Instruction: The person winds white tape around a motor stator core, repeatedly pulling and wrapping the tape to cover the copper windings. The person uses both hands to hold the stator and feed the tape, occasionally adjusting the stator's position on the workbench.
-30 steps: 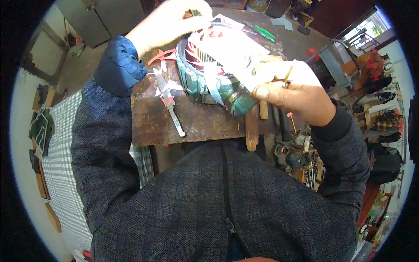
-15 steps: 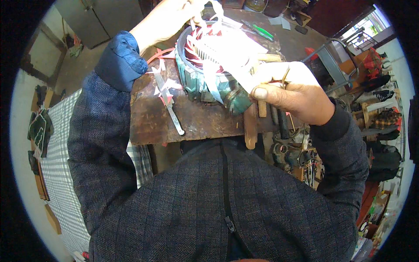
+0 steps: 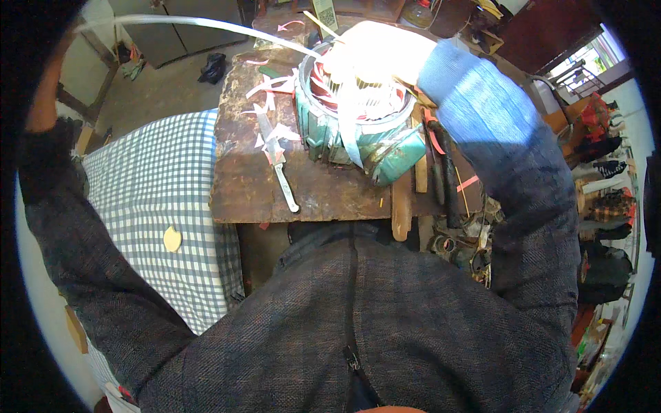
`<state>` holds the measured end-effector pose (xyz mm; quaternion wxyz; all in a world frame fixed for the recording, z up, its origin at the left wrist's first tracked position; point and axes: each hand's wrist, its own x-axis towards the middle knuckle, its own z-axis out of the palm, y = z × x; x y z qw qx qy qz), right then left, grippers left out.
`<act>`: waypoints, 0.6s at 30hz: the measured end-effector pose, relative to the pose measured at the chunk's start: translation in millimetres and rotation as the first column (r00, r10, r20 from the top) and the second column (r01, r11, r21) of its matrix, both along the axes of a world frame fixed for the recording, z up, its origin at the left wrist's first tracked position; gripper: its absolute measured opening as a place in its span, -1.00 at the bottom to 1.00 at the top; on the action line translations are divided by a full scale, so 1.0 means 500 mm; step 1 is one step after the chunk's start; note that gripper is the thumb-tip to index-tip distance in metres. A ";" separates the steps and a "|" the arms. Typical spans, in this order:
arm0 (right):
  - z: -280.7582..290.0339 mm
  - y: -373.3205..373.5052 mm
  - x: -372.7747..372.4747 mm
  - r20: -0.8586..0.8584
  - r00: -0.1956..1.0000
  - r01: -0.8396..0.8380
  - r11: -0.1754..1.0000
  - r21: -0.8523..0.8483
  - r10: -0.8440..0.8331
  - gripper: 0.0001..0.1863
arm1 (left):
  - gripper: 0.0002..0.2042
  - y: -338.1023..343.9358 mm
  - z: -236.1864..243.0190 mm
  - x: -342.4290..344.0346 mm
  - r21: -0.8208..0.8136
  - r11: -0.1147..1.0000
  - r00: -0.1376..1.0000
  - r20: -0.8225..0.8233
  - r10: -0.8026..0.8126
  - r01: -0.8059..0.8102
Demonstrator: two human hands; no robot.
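Observation:
A green motor stator (image 3: 322,134) with red and white windings stands on the worn wooden table (image 3: 241,199). A white strip of tape (image 3: 206,24) runs from its far left rim to the far left of the view. My left hand (image 3: 47,96), dark at the picture's edge, is closed on that strip's outer end. My right hand (image 3: 385,51) reaches over the stator's far right side, washed out by glare, so its fingers cannot be made out. Another white strip (image 3: 350,127) hangs down the stator's near side. A white-handled knife (image 3: 286,186) lies left of the stator among paper scraps (image 3: 279,132).
Wooden sticks (image 3: 401,206) and a dark-handled tool (image 3: 451,182) lie right of the stator. A checked cloth (image 3: 155,199) covers a surface at left, with a pale yellow piece (image 3: 173,239) on it. Assorted metal parts (image 3: 461,251) sit below the table's right edge.
My left hand has swung from above the stator to the far left, drawing out the white strip. My right hand has moved from the stator's near right side to over its top.

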<state>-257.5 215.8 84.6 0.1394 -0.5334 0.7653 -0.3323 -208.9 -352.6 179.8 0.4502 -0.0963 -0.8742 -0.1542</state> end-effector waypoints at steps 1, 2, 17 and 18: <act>-0.014 -0.004 -0.022 -0.146 0.989 -0.039 0.999 -0.034 0.033 -0.72 | -0.70 -0.074 -0.051 0.013 0.222 0.970 0.989 0.129 0.070 -0.098; -0.021 -0.006 -0.039 -0.327 0.943 -0.121 0.977 -0.177 0.058 -0.72 | -0.66 -0.138 -0.100 0.028 0.365 0.908 0.962 0.246 0.116 -0.203; -0.073 0.014 -0.008 -0.598 0.774 0.311 0.948 0.072 -0.208 -0.69 | -0.48 0.718 -0.232 0.097 0.003 0.918 0.883 0.271 -0.383 0.397; -0.087 0.017 -0.015 -0.625 0.747 0.294 0.956 0.006 -0.226 -0.67 | -0.57 0.745 -0.240 0.081 0.086 0.924 0.842 0.389 -0.375 0.372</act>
